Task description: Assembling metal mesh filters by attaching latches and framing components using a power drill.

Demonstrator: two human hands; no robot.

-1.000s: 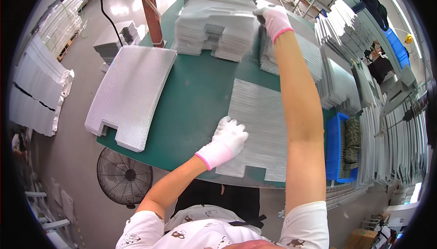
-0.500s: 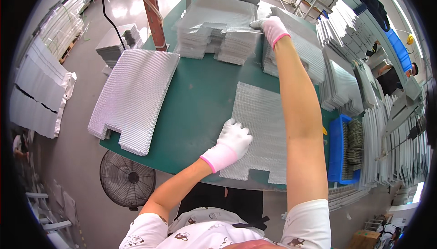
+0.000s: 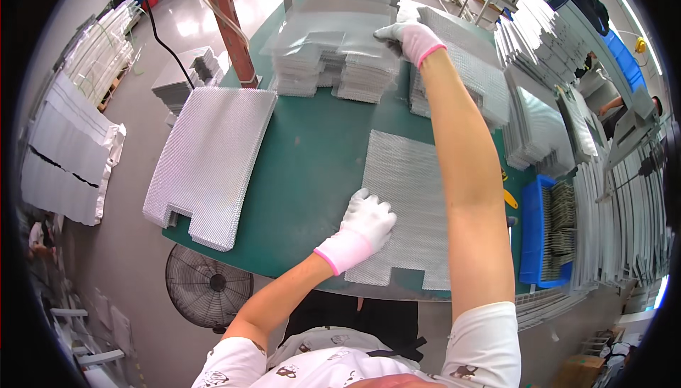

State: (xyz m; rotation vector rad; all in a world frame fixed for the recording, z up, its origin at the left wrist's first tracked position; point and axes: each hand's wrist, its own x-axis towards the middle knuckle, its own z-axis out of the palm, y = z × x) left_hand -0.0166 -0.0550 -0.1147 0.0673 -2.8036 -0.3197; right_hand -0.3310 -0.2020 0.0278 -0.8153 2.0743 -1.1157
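Both my hands wear white gloves with pink cuffs. My left hand (image 3: 365, 223), fingers curled in, rests on the left edge of a grey metal mesh sheet (image 3: 411, 175) with a notch in its near edge; its palm side is hidden. My right hand (image 3: 407, 39) reaches to the far side of the table, pinching the right edge of a clear plastic sheet (image 3: 319, 30). That sheet covers a stack of notched panels (image 3: 296, 79). Just right of this hand stands another stack of mesh sheets (image 3: 464, 62), partly behind my forearm.
A mesh stack (image 3: 209, 154) overhangs the green table's (image 3: 305, 154) left edge, near a rust-coloured post (image 3: 230, 26). To the right are a blue bin (image 3: 533, 235) of mesh pieces, a yellow-handled tool (image 3: 510, 198) and more panel stacks (image 3: 543, 125). A floor fan (image 3: 213, 285) stands below.
My right hand has shifted slightly left, and the edge of the clear sheet has moved with it. My left hand stays on the mesh sheet. The whole view has shifted a little.
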